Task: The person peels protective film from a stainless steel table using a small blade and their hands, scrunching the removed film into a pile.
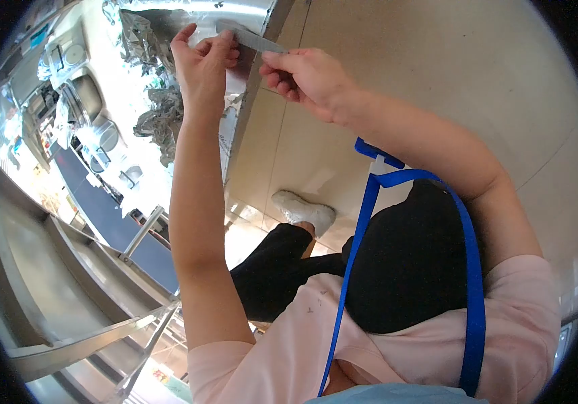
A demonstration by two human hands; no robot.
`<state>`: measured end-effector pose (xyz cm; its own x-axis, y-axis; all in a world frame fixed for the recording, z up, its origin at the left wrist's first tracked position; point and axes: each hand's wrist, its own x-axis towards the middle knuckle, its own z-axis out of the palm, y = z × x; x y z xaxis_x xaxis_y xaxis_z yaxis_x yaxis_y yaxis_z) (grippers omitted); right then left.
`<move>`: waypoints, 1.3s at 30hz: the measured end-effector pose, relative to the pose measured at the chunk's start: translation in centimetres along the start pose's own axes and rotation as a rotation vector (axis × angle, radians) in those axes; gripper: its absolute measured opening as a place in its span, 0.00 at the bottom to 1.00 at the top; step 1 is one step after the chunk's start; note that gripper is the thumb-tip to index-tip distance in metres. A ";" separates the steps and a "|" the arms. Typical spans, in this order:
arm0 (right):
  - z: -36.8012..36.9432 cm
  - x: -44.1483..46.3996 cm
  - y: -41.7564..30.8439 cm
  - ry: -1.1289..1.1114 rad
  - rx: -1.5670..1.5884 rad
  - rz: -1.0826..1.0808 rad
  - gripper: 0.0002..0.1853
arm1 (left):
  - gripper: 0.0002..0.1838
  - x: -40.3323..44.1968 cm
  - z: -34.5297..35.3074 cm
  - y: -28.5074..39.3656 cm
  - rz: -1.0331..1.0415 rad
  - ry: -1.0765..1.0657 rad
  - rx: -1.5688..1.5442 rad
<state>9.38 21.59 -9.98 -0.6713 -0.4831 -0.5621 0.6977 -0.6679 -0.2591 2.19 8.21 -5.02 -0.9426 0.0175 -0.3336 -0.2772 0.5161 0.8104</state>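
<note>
A thin, flat grey strip (252, 39) is stretched between my two hands, above the edge of a metal worktop (245, 9). Its left end is pinched between the thumb and fingers of my left hand (205, 57); the index finger of that hand sticks out. My right hand (306, 73) grips the strip's other end between thumb and curled fingers. Crumpled grey sheets (161, 121) lie on the worktop beside my left forearm.
Metal shelves or rails (80, 276) rise at the lower left. Beyond the worktop, several metal containers (106, 135) stand by a dark blue surface (117, 219). A blue lanyard (474, 289) with a badge holder hangs from my neck. Tiled floor (437, 60) lies to the right.
</note>
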 end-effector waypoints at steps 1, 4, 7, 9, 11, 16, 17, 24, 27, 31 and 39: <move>0.4 -0.2 -0.2 0.013 0.013 -0.007 0.12 | 0.32 0.0 0.0 0.2 0.001 -0.013 0.012; 0.7 0.0 -0.1 -0.021 0.071 0.009 0.13 | 0.34 0.2 -0.1 0.5 -0.010 -0.034 0.035; 0.9 0.2 0.0 -0.070 0.109 0.035 0.14 | 0.34 0.2 0.1 0.9 -0.019 -0.032 0.063; 0.8 0.4 0.3 -0.103 0.131 0.013 0.16 | 0.34 0.3 0.2 0.9 -0.003 -0.043 0.056; 0.6 0.6 1.1 -0.144 0.160 -0.048 0.17 | 0.34 0.4 0.2 0.8 0.031 -0.073 0.022; 1.2 1.1 1.9 -0.143 0.233 -0.099 0.18 | 0.32 1.2 0.3 0.8 0.057 -0.089 0.048; 1.5 1.1 2.0 -0.125 0.246 -0.120 0.18 | 0.32 1.5 0.1 0.4 0.068 -0.091 0.047; 1.9 1.0 1.9 -0.062 0.280 -0.134 0.18 | 0.32 1.9 0.0 0.0 0.085 -0.057 0.050; 1.9 1.0 1.9 -0.061 0.279 -0.156 0.18 | 0.31 1.9 0.1 0.0 0.080 -0.065 0.038; 1.9 0.9 1.6 -0.049 0.278 -0.175 0.18 | 0.31 2.0 0.6 0.3 0.053 -0.042 0.027; 2.0 0.9 1.3 -0.006 0.256 -0.175 0.18 | 0.30 1.3 1.3 1.1 0.035 -0.023 -0.014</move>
<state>9.22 19.14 -9.29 -0.7776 -0.3513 -0.5214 0.4863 -0.8617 -0.1448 0.91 9.87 -5.19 -0.9472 0.0546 -0.3160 -0.2474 0.5025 0.8284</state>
